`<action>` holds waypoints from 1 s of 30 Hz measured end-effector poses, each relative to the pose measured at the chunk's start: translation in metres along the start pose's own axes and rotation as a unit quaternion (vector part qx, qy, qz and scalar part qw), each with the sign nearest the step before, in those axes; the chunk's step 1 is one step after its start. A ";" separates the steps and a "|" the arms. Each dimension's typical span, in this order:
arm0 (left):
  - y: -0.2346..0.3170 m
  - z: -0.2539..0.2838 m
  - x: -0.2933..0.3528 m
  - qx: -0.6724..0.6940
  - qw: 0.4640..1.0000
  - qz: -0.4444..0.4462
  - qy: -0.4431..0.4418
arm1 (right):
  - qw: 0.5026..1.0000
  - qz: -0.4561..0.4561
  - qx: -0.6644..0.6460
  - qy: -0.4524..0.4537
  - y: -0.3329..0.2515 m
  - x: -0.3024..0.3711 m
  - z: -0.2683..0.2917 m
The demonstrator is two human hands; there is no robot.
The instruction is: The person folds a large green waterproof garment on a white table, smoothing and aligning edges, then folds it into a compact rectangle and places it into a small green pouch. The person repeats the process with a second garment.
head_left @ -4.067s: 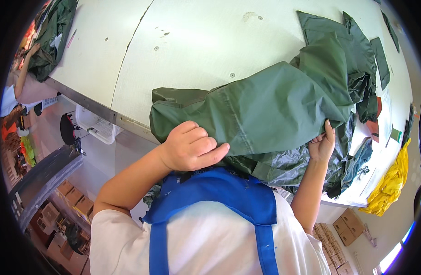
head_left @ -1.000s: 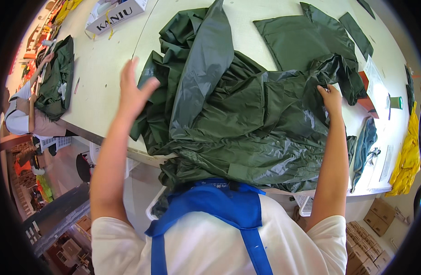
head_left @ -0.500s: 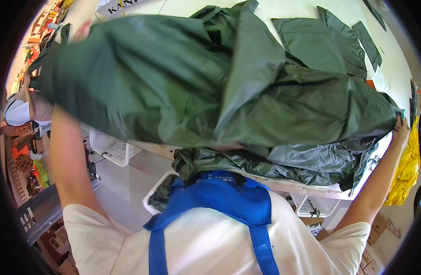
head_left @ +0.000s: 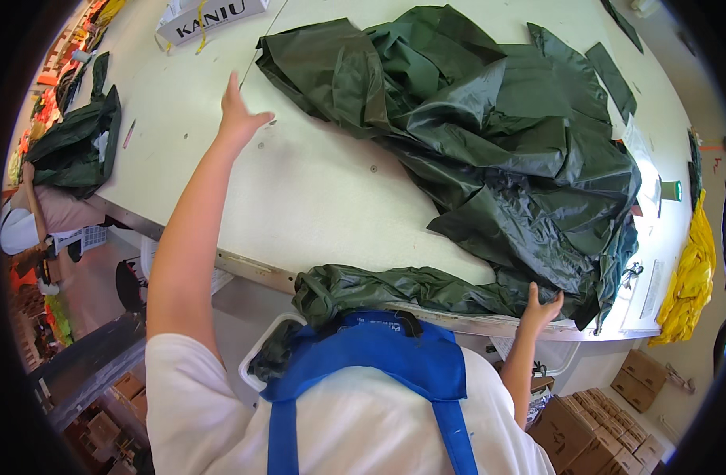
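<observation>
A large, crumpled garment of shiny dark green cloth [head_left: 529, 174] lies across the right half of the white table [head_left: 299, 198]. One sleeve-like part of it reaches toward the back left. My left hand [head_left: 240, 119] is held out over the table, left of that part, with nothing in it and the thumb spread from the fingers. At the front edge, my right hand [head_left: 542, 309] is against the near folds of dark green cloth, finger and thumb apart. A bunched strip of the same cloth [head_left: 402, 286] runs along the edge in front of my blue apron [head_left: 371, 356].
A white box [head_left: 212, 20] with yellow ties stands at the back. Further dark green pieces [head_left: 612, 79], a green spool [head_left: 670, 191] and yellow cloth [head_left: 689, 277] are at the right. To the left, another person [head_left: 42, 206] handles dark green cloth. A white basket [head_left: 256, 356] sits below the edge.
The dark green garment, stretched wide between both hands before, has come down onto the table at the right. My left hand has let go and moved right; my right hand has moved inward and nearer.
</observation>
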State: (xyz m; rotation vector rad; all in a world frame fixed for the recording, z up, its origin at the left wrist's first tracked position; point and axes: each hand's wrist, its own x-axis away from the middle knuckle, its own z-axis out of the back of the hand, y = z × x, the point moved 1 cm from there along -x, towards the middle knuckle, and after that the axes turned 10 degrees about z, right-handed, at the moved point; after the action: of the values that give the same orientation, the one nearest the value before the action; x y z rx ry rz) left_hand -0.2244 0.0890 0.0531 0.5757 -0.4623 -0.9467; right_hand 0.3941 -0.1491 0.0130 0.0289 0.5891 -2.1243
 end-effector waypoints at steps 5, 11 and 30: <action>0.109 -0.048 0.002 -0.266 0.870 -0.415 -0.002 | 0.974 -0.218 -0.054 -0.011 0.019 0.019 -0.016; 0.075 -0.060 -0.001 -0.423 0.845 -0.232 -0.232 | 0.973 -0.152 -0.122 -0.121 0.050 -0.002 -0.035; 0.199 0.113 -0.044 -0.155 0.915 -0.338 -0.156 | 0.965 0.223 0.140 0.001 0.041 -0.253 0.257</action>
State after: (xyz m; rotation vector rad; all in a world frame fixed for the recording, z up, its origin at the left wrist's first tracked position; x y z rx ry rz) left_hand -0.1916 0.1884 0.2610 0.2872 -0.3849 -1.7588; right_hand 0.6265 -0.0817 0.2840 0.2951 0.2464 -1.7494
